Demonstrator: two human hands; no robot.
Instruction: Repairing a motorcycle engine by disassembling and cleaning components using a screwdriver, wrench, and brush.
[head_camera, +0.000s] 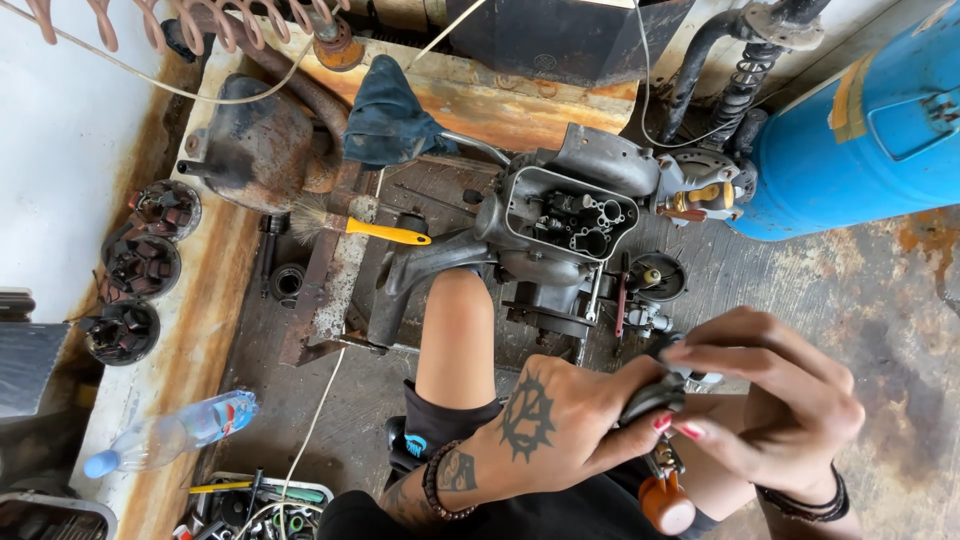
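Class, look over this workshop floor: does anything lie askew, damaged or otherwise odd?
A plastic water bottle lies on its side on the rusty ledge at left. The engine casing sits open, its inner parts exposed. Both hands, left hand and right hand, grip a small metal part.

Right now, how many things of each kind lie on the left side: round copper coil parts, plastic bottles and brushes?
Round copper coil parts: 3
Plastic bottle: 1
Brush with yellow handle: 1
Total: 5
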